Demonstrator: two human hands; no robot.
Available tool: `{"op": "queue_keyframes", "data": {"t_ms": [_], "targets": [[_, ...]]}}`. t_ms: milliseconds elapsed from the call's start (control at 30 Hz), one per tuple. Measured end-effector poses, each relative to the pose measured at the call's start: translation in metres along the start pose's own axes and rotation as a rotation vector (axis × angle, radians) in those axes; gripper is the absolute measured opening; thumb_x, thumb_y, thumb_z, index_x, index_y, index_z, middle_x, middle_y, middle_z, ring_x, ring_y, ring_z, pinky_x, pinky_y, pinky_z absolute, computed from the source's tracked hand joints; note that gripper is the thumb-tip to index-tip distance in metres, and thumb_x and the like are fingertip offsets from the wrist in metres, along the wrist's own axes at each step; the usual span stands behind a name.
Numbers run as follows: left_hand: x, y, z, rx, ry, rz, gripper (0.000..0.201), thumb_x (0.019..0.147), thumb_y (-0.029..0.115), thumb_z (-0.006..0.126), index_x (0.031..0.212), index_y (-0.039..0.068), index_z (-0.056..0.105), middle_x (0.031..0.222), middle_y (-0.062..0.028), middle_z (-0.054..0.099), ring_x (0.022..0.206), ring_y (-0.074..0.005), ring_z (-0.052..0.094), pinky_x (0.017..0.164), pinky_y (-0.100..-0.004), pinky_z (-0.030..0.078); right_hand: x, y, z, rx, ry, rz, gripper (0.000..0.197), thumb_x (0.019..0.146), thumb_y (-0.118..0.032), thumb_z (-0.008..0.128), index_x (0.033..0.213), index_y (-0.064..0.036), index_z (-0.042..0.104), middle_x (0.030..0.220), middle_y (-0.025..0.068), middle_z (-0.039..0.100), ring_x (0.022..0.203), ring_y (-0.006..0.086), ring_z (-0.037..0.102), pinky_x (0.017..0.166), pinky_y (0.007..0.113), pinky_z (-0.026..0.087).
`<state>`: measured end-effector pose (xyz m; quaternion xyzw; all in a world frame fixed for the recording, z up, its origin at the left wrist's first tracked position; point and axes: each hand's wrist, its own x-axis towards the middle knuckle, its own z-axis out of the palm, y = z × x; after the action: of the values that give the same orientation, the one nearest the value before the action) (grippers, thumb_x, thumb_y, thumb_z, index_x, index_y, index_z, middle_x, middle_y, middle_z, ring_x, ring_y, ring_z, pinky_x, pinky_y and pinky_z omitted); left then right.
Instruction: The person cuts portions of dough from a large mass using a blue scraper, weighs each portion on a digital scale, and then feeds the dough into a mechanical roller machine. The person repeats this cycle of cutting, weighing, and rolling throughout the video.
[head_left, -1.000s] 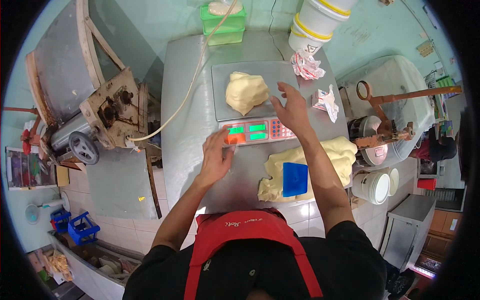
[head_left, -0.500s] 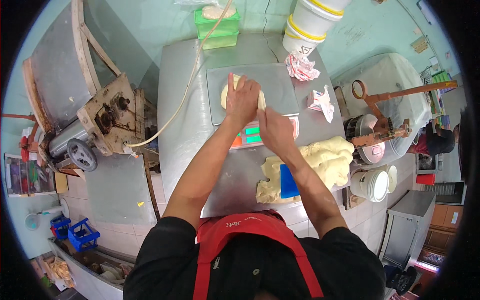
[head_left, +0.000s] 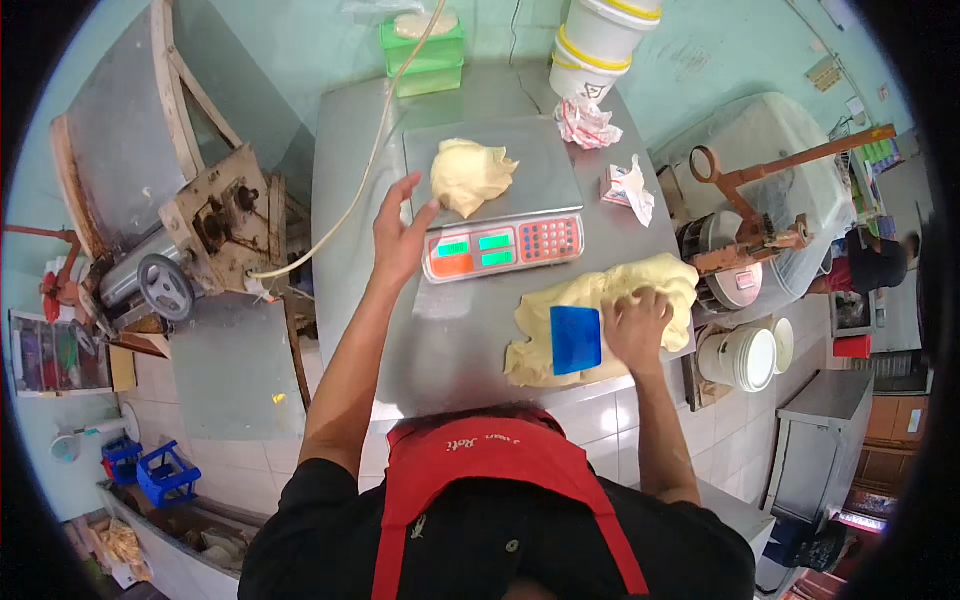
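Note:
A lump of pale yellow dough (head_left: 469, 177) sits on the grey scale plate (head_left: 545, 180). My left hand (head_left: 400, 238) is open beside it, thumb and fingers spread near the plate's left front corner. Below the plate, the scale's red and white panel (head_left: 505, 246) shows lit green displays. A larger slab of dough (head_left: 535, 365) lies at the table's right front. On it, my right hand (head_left: 637, 328) has its fingers curled into the dough's surface. A blue flat scraper (head_left: 576, 340) rests on the slab against the thumb side of that hand.
Crumpled paper (head_left: 588, 124) and a small opened packet (head_left: 628, 190) lie right of the scale on the metal table (head_left: 350, 200). White buckets (head_left: 590, 60) and a green box (head_left: 425, 55) stand behind. A hose (head_left: 375, 150) hangs at left, near a roller machine (head_left: 215, 220).
Both hands have left the dough lump on the scale. My left hand has drawn back to the left and opened; my right hand has come down to the large dough slab beside the scraper.

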<state>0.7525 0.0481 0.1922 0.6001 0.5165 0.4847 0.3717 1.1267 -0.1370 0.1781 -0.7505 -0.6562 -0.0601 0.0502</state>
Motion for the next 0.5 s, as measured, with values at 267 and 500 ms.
{"op": "queue_keyframes", "data": {"t_ms": [267,500], "targets": [[-0.082,-0.039,-0.005,0.089,0.025,-0.171,0.041,0.097,0.017,0.073,0.136,0.006,0.065,0.133,-0.0085,0.07,0.122,-0.0215,0.062,0.105,-0.0387,0.045,0.103,-0.1,-0.026,0.722,0.1,-0.147,0.042,0.096,-0.02,0.073,0.128,0.004,0.06,0.122,0.0267,0.067,0.118,0.0473,0.06,0.098,0.053,0.051],[-0.066,-0.031,-0.01,0.169,0.011,-0.042,0.041,0.097,0.014,0.073,0.136,0.003,0.063,0.134,-0.0131,0.069,0.124,-0.0265,0.061,0.106,-0.042,0.046,0.19,-0.18,-0.033,0.693,0.163,-0.419,0.059,0.093,-0.02,0.073,0.139,0.0082,0.049,0.133,0.0293,0.06,0.124,0.0471,0.057,0.101,0.054,0.052]]}}
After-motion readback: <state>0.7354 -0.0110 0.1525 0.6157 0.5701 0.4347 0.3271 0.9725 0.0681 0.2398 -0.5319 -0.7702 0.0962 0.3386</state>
